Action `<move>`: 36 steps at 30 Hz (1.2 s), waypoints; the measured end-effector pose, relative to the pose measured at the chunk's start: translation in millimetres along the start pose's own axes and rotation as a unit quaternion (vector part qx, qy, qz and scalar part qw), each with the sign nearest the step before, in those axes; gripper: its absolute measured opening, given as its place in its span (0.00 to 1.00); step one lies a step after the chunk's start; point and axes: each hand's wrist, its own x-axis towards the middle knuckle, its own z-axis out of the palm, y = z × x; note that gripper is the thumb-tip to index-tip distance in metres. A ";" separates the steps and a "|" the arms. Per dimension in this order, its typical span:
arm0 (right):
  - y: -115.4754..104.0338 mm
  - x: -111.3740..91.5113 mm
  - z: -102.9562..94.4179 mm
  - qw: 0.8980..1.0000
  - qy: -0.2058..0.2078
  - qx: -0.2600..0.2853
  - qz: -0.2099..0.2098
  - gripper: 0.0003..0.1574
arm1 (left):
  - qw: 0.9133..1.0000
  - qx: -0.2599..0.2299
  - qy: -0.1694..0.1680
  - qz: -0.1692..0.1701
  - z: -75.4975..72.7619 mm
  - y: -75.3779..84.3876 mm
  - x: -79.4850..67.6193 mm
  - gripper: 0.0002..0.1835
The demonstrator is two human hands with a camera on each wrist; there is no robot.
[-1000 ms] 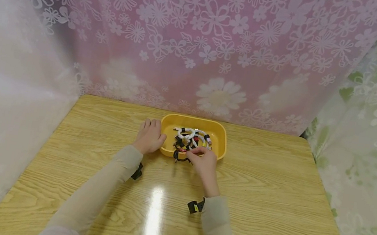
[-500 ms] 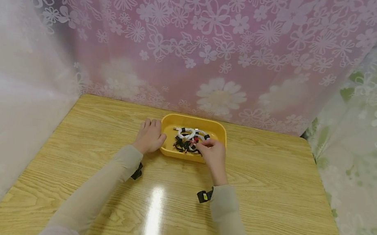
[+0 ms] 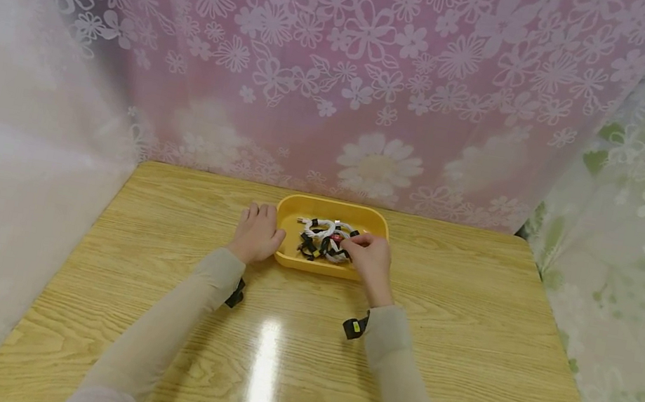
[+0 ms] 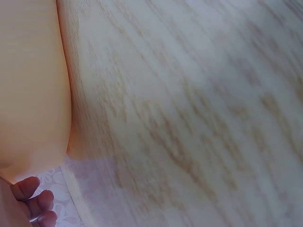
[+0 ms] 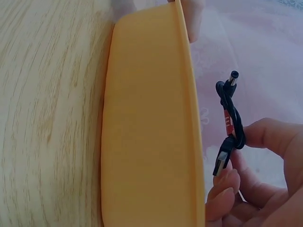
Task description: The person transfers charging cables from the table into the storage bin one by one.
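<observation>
In the head view my right hand (image 3: 371,262) is over the right half of the yellow tub (image 3: 324,269). Between thumb and fingers it pinches a bundled black USB cable (image 5: 232,113), seen in the right wrist view above the rim. A USB plug and a round barrel plug stick out of this bundle, and red tape wraps it. My left hand (image 3: 255,236) holds the tub's left end, thumb over the rim and fingers outside the wall. Several bundled cables lie inside: a white coil (image 3: 318,229) and black ones (image 3: 309,249). My right fingers hide part of the pile.
The tub stands at the back of a wood-grain table (image 3: 195,350), close to a pink floral curtain (image 3: 341,90). Pale curtains hang at the left and right sides. A black wrist mount (image 3: 355,328) hangs below each sleeve cuff.
My right hand has moved from the tub's front rim, where a black cable hung over the edge, back and right over the tub. My left hand has stayed in place.
</observation>
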 end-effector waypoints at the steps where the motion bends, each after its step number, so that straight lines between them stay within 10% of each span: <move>1: 0.8 1.6 0.1 1.000 0.000 0.002 0.004 0.09 | 1.000 0.000 -0.001 0.000 0.2 -0.1 0.1 0.10; 36: 14.6 43.5 11.4 0.983 0.042 -0.177 0.017 0.13 | 1.000 0.003 -0.006 -0.001 2.8 -1.7 2.4 0.11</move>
